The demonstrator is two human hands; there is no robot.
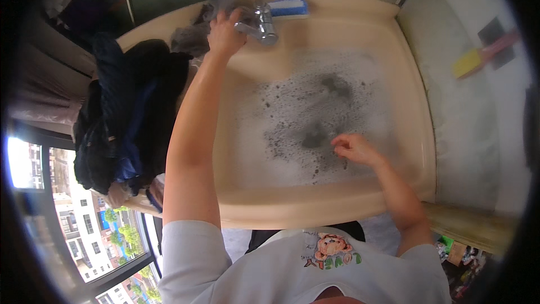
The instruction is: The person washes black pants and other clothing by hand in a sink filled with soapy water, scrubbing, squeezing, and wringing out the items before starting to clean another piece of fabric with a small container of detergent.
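My left hand (226, 34) reaches to the back left of the beige sink (292, 211), its fingers bent into a bunched grey cloth (189, 40) on the rim. Right beside that hand is the chrome faucet (265, 22), whose lever almost meets my palm; contact is unclear. Over the front right of the basin, my right hand (355, 149) hovers with loosely bent fingers apart and nothing visible in them. Below it lies soapy water (304, 110) with white foam and dark patches. Whatever is under the foam is hidden.
Dark clothes (132, 112) are piled on the sink's left side. A blue and white scrub brush (288, 8) lies on the back rim behind the faucet. On the right wall hangs a yellow brush (468, 64) with a pink handle. A window (95, 236) is at the lower left.
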